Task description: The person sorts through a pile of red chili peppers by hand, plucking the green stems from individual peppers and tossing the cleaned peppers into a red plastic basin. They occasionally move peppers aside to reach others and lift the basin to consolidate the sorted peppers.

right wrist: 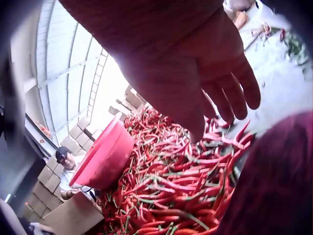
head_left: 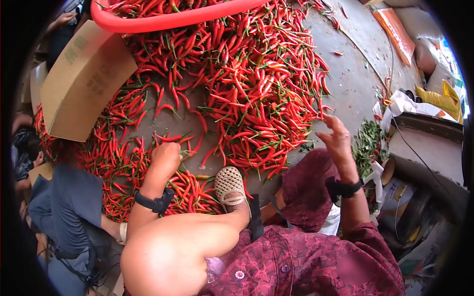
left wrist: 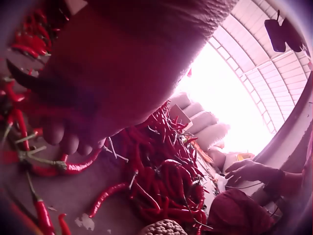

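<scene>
Long red chili peppers (head_left: 256, 93) with green stems are heaped over the floor in front of me. My left hand (head_left: 166, 157), fingers curled, is low among loose chilies left of the heap; green stems show beside its fingers, and in the left wrist view a dark pointed tip (left wrist: 22, 77) sticks out from the hand (left wrist: 102, 93). What lies inside the palm is hidden. At the heap's right edge hovers my right hand (head_left: 336, 137), fingers loosely bent and holding nothing. The right wrist view shows that hand (right wrist: 210, 73) with its fingers extended above the chilies (right wrist: 181, 181).
A red plastic tub (head_left: 173, 19) sits at the far side of the heap, and a cardboard box (head_left: 89, 81) stands left. My woven shoe (head_left: 229, 186) is between the hands. Green leaves (head_left: 368, 143) lie at right. Another person (right wrist: 71, 164) is near the tub; someone's knee (head_left: 74, 192) is close at left.
</scene>
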`<state>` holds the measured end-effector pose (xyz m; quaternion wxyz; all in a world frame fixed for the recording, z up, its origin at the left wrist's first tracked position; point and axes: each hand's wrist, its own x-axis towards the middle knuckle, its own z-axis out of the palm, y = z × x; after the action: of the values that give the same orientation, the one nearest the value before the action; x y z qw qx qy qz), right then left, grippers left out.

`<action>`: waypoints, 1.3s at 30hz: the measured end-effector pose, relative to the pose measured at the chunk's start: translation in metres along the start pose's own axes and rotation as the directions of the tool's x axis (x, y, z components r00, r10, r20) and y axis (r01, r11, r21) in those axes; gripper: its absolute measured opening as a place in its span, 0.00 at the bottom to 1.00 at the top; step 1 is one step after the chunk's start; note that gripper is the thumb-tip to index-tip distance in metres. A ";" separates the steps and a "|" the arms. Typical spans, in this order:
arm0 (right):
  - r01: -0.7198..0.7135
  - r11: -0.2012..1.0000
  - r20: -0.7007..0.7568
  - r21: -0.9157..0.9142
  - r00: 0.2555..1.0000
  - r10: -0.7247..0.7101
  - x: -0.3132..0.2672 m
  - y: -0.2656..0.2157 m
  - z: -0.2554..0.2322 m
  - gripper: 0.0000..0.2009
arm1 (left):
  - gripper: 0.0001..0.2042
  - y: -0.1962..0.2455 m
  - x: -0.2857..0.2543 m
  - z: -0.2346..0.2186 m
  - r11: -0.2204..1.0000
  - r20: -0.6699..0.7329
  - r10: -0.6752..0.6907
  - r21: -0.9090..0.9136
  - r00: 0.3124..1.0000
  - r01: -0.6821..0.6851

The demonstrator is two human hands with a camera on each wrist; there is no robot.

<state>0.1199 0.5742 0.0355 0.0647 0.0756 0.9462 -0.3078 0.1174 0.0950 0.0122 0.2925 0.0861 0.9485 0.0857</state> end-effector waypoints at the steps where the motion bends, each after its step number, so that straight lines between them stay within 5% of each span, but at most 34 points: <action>1: 0.071 0.994 -0.033 -0.087 0.997 -0.074 0.012 -0.024 0.014 0.32 | 0.11 -0.004 0.000 -0.004 0.998 0.041 -0.034 0.055 0.999 0.032; 3: 0.129 0.985 -0.062 -0.119 0.989 -0.136 0.034 -0.053 0.042 0.37 | 0.17 -0.002 -0.004 -0.010 0.989 0.027 -0.100 0.116 0.995 0.096; 5: 0.094 0.988 0.002 0.126 0.995 -0.095 0.058 -0.060 0.072 0.41 | 0.20 0.012 0.003 -0.014 0.988 -0.150 -0.082 -0.143 0.985 0.061; 8: 0.156 0.987 0.042 -0.028 0.987 -0.155 0.060 -0.093 0.092 0.42 | 0.30 0.039 0.030 -0.019 0.927 -0.420 0.009 -0.337 0.908 -0.165; 11: 0.273 0.962 0.119 0.015 0.955 -0.272 0.052 -0.105 0.091 0.42 | 0.35 0.057 0.070 -0.023 0.921 -0.513 0.191 -0.201 0.837 -0.334; 15: 0.164 0.984 0.163 0.066 0.971 -0.173 0.060 -0.092 0.091 0.44 | 0.47 0.061 0.102 -0.010 0.890 -0.360 0.114 -0.377 0.926 -0.256; 18: 0.078 0.987 0.185 0.140 0.977 -0.103 0.069 -0.098 0.101 0.43 | 0.48 0.069 0.097 -0.024 0.483 0.105 -0.099 -0.864 0.989 0.140; 19: 0.069 0.978 0.192 0.195 0.976 -0.107 0.070 -0.105 0.105 0.42 | 0.43 0.070 0.093 -0.026 0.332 0.140 -0.062 -0.931 0.988 0.153; 21: 0.145 0.944 0.194 0.297 0.959 -0.208 0.071 -0.113 0.113 0.38 | 0.40 0.072 0.093 -0.026 0.165 -0.007 0.028 -0.986 1.000 -0.011; 24: 0.035 0.875 0.262 0.483 0.948 -0.182 0.072 -0.146 0.121 0.34 | 0.33 0.081 0.091 -0.047 -0.015 -0.187 0.115 -0.982 0.976 -0.186; 26: -0.114 0.699 0.333 0.706 0.924 -0.185 0.073 -0.175 0.100 0.30 | 0.33 0.079 0.085 -0.085 -0.061 -0.257 0.156 -0.966 0.954 -0.250; 27: -0.185 0.644 0.378 0.742 0.909 -0.175 0.073 -0.186 0.088 0.30 | 0.30 0.074 0.073 -0.110 0.062 -0.104 0.087 -0.992 0.991 -0.109; 28: -0.259 0.584 0.426 0.769 0.889 -0.167 0.073 -0.192 0.083 0.30 | 0.27 0.059 0.077 -0.107 0.053 -0.169 0.066 -0.984 0.983 -0.172; 29: -0.182 0.533 0.361 0.826 0.898 -0.252 0.074 -0.189 0.088 0.30 | 0.26 0.045 0.075 -0.111 0.168 -0.139 0.040 -0.975 0.990 -0.143; 32: -0.338 0.621 0.502 0.707 0.859 -0.104 0.078 -0.174 0.081 0.25 | 0.26 -0.007 0.077 -0.082 0.377 0.021 -0.102 -0.924 0.995 0.059; 33: -0.227 0.756 0.455 0.614 0.884 -0.104 0.085 -0.149 0.098 0.23 | 0.26 -0.019 0.080 -0.066 0.419 0.081 -0.162 -0.897 0.983 0.143; 34: -0.088 0.773 0.329 0.628 0.930 -0.162 0.088 -0.121 0.117 0.20 | 0.26 -0.021 0.076 -0.060 0.450 0.041 -0.217 -0.882 0.975 0.137; 36: -0.386 0.525 0.491 0.759 0.868 -0.071 0.084 -0.111 0.110 0.17 | 0.26 -0.023 0.061 -0.046 0.510 -0.044 -0.328 -0.849 0.944 0.138; 37: -0.435 0.421 0.500 0.796 0.865 -0.052 0.081 -0.116 0.103 0.16 | 0.25 -0.027 0.057 -0.040 0.597 -0.144 -0.348 -0.796 0.926 0.101; 39: -0.423 0.404 0.519 0.811 0.839 -0.165 0.076 -0.104 0.105 0.16 | 0.23 -0.035 0.057 -0.037 0.760 -0.354 -0.339 -0.649 0.872 0.032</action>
<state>0.0344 0.4372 -0.0020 0.2929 0.0882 0.5598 -0.7701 0.0460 0.0689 0.0036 0.0831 -0.1353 0.9105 0.3818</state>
